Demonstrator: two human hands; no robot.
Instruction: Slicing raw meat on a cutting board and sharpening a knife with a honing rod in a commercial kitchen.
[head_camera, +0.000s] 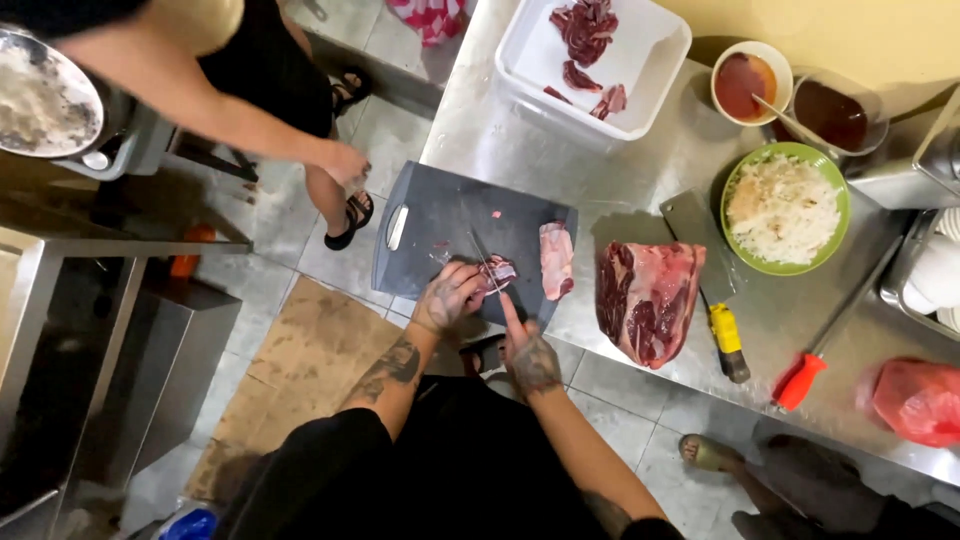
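Note:
My left hand (445, 297) presses down on a small dark red piece of meat (499, 271) on a dark grey cutting board (440, 215). My right hand (528, 355) is closed on a thin knife (484, 262), index finger stretched along it, and the blade lies across that piece. A pale slab of meat (556, 258) rests on the board's right edge. Just off the board, a large red chunk of meat (650, 298) sits on the steel counter (500, 130).
A cleaver (700, 235) with a yellow handle lies beside the chunk. A white tub (650, 85) holds meat slices. A green bowl (785, 208), two sauce containers (750, 82), a red-handled tool (800, 380) and a red bag (920, 400) are nearby. Another person's hand (345, 160) hangs at the board's far left.

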